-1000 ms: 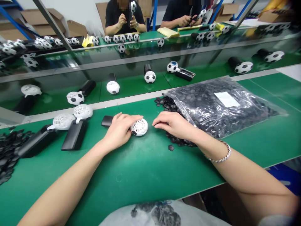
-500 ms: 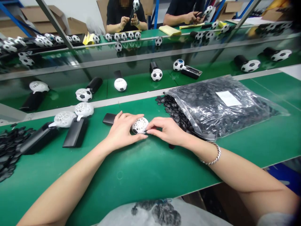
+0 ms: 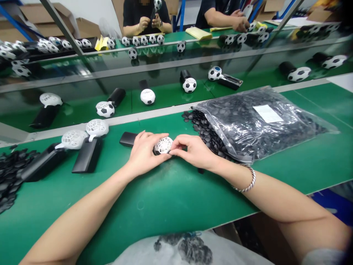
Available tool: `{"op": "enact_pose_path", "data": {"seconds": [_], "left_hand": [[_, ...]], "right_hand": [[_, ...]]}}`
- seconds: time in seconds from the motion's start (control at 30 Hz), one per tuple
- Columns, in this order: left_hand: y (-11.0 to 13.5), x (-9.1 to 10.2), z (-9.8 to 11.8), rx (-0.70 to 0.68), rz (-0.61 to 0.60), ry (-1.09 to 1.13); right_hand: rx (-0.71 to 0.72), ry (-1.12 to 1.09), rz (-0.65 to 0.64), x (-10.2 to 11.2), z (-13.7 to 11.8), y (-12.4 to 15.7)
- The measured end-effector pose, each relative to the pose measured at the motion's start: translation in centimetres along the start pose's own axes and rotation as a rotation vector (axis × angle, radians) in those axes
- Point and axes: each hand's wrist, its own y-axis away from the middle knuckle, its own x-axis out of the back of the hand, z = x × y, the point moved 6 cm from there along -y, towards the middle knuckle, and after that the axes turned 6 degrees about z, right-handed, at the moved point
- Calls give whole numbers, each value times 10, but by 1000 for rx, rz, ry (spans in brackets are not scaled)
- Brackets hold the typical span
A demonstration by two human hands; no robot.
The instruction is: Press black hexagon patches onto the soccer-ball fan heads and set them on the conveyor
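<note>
My left hand (image 3: 145, 152) is wrapped round a white, web-patterned soccer-ball-shaped shell (image 3: 164, 145), with its thumb along the near side. A black handle (image 3: 128, 139) sticks out beyond that hand to the left. At the shell's lower right edge, my right hand (image 3: 193, 150) pinches with thumb and forefinger, touching the shell. Only a dark sliver of the small black piece between those fingertips shows. Just behind my right hand lies a heap of small black pieces (image 3: 208, 136) spilling from a clear plastic bag (image 3: 242, 127).
Two more white shells (image 3: 97, 127) with black handles lie to the left, beside another pile of black pieces (image 3: 11, 176). Beyond the bench edge, a green conveyor belt (image 3: 171, 99) carries several ball-headed units. Two people work across it, near rows of soccer balls (image 3: 143, 40).
My right fingertips have closed in against the shell's lower edge, and my left thumb has drawn nearer them. Units on the belt have shifted right. One co-worker's hand has reached down to the balls.
</note>
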Motion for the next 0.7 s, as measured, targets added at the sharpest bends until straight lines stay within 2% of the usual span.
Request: {"op": "enact_pose_path", "data": {"seconds": [0.13, 0.27, 0.37, 0.53, 0.7], "left_hand": [[1, 0, -1, 1, 7, -9], [3, -2, -4, -11, -20, -10], [4, -2, -5, -32, -22, -13], [3, -3, -6, -47, -34, -10], [3, -2, -6, -55, -48, -18]], "right_hand": [[34, 97, 12, -3, -4, 4], [201, 272, -18, -10, -13, 12], [306, 286, -55, -10, -18, 16], [327, 185, -67, 0, -19, 13], [304, 245, -120, 3, -16, 10]]}}
